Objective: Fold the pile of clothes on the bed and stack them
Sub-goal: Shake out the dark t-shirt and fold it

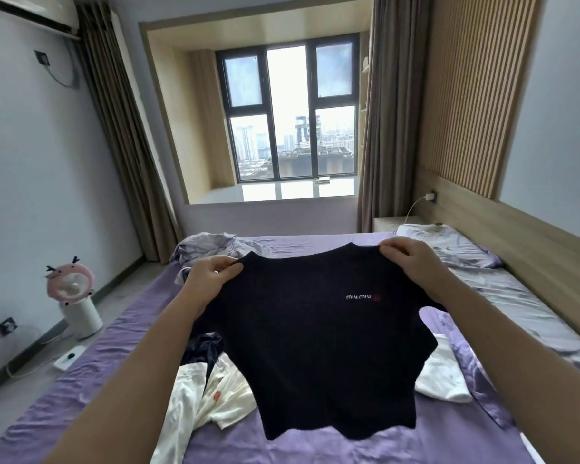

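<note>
The person holds a black knitted short-sleeved top with small white lettering on the chest (318, 333) up in the air over the purple-sheeted bed (81, 390), spread wide between both hands. The left hand (211, 276) pinches one shoulder and the right hand (409, 262) pinches the other, each grip closed tight on the fabric with fingers curled over the top edge. The garment hangs straight down from the hands toward the person, its long axis running from neckline to hem, the hem dangling just above the mattress. Both hands sit about level, neither nearer to the cloth than the other.

Beneath and to the left of the hanging top lies a crumpled heap of cream and white clothes (201, 393) with a dark piece (203, 349) on it; a folded white garment (441, 376) lies to the right. To my eye, laying the top flat on the bare sheet comes next, and it needs clear space away from that heap.
</note>
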Demonstrator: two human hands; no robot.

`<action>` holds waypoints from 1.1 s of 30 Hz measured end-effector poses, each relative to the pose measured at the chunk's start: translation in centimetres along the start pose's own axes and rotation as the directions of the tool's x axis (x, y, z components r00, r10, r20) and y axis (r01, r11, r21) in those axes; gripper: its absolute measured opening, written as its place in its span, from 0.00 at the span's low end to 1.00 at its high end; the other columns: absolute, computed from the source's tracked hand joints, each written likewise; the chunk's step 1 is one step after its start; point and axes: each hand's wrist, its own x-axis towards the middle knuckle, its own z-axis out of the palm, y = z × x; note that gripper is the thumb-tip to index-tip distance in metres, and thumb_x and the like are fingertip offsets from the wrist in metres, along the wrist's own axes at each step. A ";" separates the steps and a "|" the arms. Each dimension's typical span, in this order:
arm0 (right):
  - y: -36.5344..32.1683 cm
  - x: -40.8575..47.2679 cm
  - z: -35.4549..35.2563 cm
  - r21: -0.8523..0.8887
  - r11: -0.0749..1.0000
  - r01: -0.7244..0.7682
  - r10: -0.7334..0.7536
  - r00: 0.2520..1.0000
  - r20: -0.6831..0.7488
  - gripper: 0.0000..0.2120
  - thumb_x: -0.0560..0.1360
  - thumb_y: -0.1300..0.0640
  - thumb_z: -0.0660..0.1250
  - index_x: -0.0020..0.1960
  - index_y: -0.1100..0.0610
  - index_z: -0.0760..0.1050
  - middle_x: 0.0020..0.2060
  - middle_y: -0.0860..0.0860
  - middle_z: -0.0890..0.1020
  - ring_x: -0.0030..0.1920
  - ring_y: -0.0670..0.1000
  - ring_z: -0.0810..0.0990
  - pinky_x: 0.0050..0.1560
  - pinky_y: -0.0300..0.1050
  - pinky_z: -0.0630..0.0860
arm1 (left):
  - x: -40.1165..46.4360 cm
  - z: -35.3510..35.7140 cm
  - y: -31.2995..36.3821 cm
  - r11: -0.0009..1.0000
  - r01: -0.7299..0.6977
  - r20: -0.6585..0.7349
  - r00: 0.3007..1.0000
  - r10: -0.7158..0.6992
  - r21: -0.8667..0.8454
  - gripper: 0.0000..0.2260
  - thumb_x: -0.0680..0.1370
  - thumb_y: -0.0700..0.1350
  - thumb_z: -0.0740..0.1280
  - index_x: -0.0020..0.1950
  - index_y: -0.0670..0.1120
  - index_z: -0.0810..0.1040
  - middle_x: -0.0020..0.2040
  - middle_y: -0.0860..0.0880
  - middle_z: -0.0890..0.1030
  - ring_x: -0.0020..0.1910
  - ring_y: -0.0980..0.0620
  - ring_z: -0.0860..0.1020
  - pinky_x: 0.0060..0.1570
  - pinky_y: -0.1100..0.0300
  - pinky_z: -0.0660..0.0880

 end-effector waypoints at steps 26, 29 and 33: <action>-3.6 -0.4 3.6 0.377 0.925 -0.043 -0.162 0.852 0.497 0.23 0.76 0.65 0.63 0.62 0.40 0.74 0.60 0.38 0.78 0.61 0.38 0.74 0.55 0.29 0.72 | -2.5 9.6 6.1 0.901 0.158 0.457 0.888 0.048 -0.403 0.08 0.78 0.42 0.65 0.53 0.41 0.80 0.47 0.45 0.83 0.45 0.51 0.81 0.46 0.62 0.78; -3.2 -0.8 4.2 0.463 0.880 -0.109 -0.188 0.815 0.549 0.21 0.77 0.61 0.65 0.66 0.43 0.72 0.60 0.42 0.79 0.61 0.43 0.76 0.56 0.34 0.74 | -2.5 9.3 6.4 0.894 0.155 0.462 0.885 0.064 -0.421 0.07 0.78 0.42 0.65 0.53 0.42 0.81 0.47 0.46 0.83 0.45 0.52 0.81 0.47 0.62 0.78; -2.5 -1.1 4.4 0.490 0.857 -0.159 -0.131 0.853 0.506 0.16 0.76 0.64 0.65 0.59 0.49 0.79 0.51 0.50 0.83 0.53 0.50 0.81 0.50 0.38 0.78 | -2.4 8.3 6.1 0.933 0.080 0.363 0.930 0.056 -0.350 0.08 0.80 0.41 0.64 0.53 0.45 0.82 0.48 0.49 0.84 0.47 0.55 0.81 0.49 0.65 0.77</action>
